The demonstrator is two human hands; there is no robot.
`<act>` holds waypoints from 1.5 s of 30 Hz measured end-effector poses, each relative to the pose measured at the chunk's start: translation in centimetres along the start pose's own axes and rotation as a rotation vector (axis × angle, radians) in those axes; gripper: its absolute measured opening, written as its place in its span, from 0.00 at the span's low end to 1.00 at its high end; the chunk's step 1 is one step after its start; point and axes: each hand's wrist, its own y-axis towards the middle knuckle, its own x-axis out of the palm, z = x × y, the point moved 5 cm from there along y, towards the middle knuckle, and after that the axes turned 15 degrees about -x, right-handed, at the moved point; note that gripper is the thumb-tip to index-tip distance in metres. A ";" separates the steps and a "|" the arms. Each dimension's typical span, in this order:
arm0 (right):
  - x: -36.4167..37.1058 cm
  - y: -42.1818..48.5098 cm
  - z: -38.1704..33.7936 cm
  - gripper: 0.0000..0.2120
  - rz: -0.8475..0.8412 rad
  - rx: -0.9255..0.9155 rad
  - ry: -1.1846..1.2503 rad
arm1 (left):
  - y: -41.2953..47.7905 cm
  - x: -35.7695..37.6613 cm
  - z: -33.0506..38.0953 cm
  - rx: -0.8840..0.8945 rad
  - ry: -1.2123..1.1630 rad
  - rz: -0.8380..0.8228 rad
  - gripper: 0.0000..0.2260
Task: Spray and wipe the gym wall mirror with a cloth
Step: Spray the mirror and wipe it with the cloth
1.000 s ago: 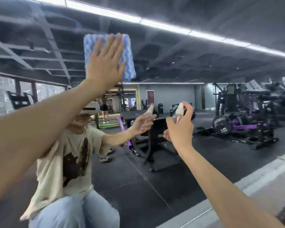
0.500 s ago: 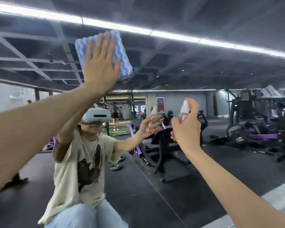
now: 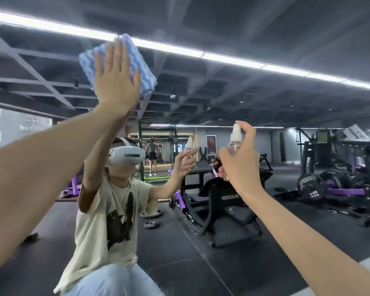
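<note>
Cloth up high, spray bottle lower down.
Left hand [image 3: 115, 82] presses the cloth [image 3: 141, 67] flat on the mirror [image 3: 265, 92], at ten o'clock from the right hand [image 3: 241, 165], which is gripping the spray bottle [image 3: 236, 138].

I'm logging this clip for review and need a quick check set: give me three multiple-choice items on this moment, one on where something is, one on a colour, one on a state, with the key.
1. Where is the cloth?
A. Pressed flat against the mirror under the left hand, up high
B. Lying on the floor
C. Draped over the right forearm

2. What colours are the cloth?
A. Plain red
B. Blue and white wavy stripes
C. Solid black

3. How is the right hand engaged?
A. Empty, palm open
B. Holding a towel
C. Gripping the spray bottle, a finger on its white nozzle

Key:
1 A, the flat left palm pins the cloth against the glass above head height.
2 B, blue waves on white show around the fingers.
3 C, the fingers wrap the clear bottle and one curls over the nozzle top.
</note>
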 end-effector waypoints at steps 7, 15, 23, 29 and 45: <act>4.8 -2.9 -1.5 0.29 -0.173 -0.063 -0.075 | -7.2 1.1 -2.1 0.698 0.109 -0.112 0.29; 9.4 -2.8 -5.6 0.28 -0.162 -0.084 0.024 | -7.5 -0.8 -8.1 0.248 -0.005 -0.120 0.27; 12.1 -0.7 -8.2 0.31 -0.250 -0.196 0.035 | -1.8 -2.3 -13.0 0.122 0.077 -0.150 0.28; 11.4 1.8 -8.3 0.27 -0.171 -0.153 0.083 | 2.3 -2.2 -5.1 0.281 0.089 -0.239 0.26; 14.4 -1.5 -9.3 0.27 -0.165 -0.181 0.117 | -7.9 -0.7 -11.4 0.904 0.164 -0.171 0.26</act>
